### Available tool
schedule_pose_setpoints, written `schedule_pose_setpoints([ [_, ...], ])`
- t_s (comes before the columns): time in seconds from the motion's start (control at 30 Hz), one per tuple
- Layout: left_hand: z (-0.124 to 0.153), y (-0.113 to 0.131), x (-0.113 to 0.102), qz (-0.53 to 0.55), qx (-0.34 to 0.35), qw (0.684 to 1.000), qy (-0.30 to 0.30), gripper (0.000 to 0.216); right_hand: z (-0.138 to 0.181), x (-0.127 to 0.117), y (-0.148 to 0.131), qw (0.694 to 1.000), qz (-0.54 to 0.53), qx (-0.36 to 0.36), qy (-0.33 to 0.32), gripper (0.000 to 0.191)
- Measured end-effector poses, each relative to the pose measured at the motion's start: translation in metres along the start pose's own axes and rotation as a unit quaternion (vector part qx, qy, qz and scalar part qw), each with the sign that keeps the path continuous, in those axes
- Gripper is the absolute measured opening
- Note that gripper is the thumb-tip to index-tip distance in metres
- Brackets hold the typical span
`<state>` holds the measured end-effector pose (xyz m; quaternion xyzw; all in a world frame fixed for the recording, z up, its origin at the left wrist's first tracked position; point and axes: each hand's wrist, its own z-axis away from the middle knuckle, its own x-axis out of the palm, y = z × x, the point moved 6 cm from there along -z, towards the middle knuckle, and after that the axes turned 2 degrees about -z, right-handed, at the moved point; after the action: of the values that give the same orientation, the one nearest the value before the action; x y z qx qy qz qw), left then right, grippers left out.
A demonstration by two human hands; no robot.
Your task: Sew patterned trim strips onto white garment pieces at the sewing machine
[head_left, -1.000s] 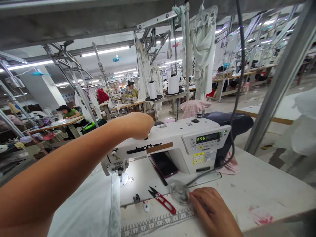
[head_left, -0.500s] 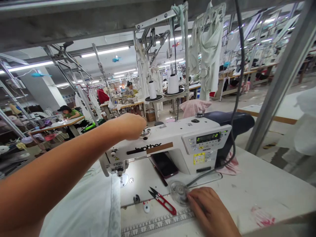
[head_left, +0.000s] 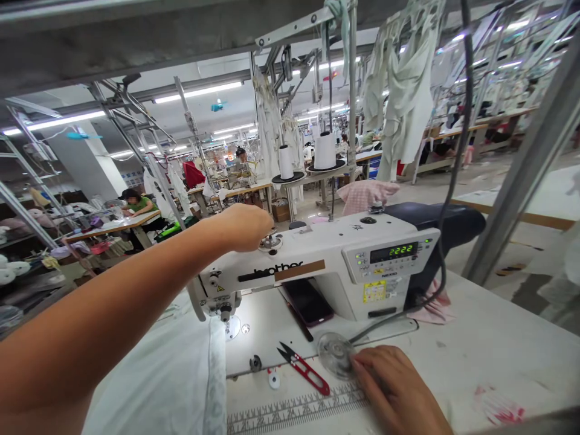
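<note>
A white sewing machine (head_left: 326, 266) stands on the table. My left hand (head_left: 242, 226) reaches over its top, fingers curled at the small metal bobbin winder (head_left: 270, 242). My right hand (head_left: 396, 389) rests on the table in front of the machine, fingers bent, fingertips touching a clear plastic disc (head_left: 334, 353). Red thread snips (head_left: 304, 368) lie just left of the disc. White fabric (head_left: 181, 374) hangs from under the needle (head_left: 225, 317) toward me. The machine's display (head_left: 393, 252) shows green digits.
A dark phone (head_left: 308, 302) lies under the machine arm. A measuring tape (head_left: 299, 408) is fixed along the table's front edge. Thread cones (head_left: 325, 151) stand behind the machine. A grey cable (head_left: 446, 199) hangs at right. Other people work at distant tables (head_left: 133, 202).
My left hand has slid slightly left, uncovering the bobbin winder. The display digits have changed. The view has shifted a little; my right hand stays at the disc.
</note>
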<state>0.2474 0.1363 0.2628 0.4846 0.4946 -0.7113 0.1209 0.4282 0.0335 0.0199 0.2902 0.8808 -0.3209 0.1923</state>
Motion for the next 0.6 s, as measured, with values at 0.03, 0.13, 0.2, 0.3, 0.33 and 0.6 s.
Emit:
schedule_pose_setpoints([
  [0.03,-0.004,-0.001,0.000,0.020,-0.003,1.000,0.019,0.021,0.001,0.000,0.000,1.000,0.000,0.000,-0.001,0.009],
  [0.13,-0.015,-0.003,0.000,0.094,-0.013,0.993,0.065,0.019,0.002,-0.001,0.002,1.000,0.005,-0.001,-0.001,0.008],
  [0.2,-0.020,-0.003,0.004,0.129,-0.026,0.989,0.070,0.020,0.003,-0.002,0.002,1.000,0.008,-0.001,0.000,0.008],
  [0.3,-0.020,-0.001,0.007,0.164,-0.047,0.982,0.083,0.023,0.002,-0.002,0.002,1.000,0.011,-0.002,0.002,0.009],
  [0.33,-0.019,0.000,0.008,0.176,-0.052,0.979,0.092,0.023,0.002,-0.002,0.002,1.000,0.013,-0.001,0.001,0.009],
  [0.6,0.005,0.012,0.008,0.239,-0.049,0.951,0.192,0.017,0.001,0.002,0.002,0.998,0.059,-0.026,0.000,0.016],
])
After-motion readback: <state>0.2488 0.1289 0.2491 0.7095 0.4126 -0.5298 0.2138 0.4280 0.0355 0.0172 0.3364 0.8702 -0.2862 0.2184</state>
